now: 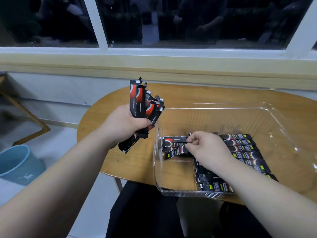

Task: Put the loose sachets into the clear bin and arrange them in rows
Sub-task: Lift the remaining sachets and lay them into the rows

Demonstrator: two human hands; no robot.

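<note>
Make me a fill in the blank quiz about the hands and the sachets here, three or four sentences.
The bundle of sachets raised beside the clear bin is gripped by the person's ____ hand.
The right hand reaches into the bin and pinches one ____.
The neat row of sachets lies along the bin's ____ side.
The bin stands on a wooden ____.
Missing words: left; sachet; right; table.

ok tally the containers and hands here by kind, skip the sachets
bin: 1
bucket: 1
hands: 2 (left hand, right hand)
total: 4
</note>
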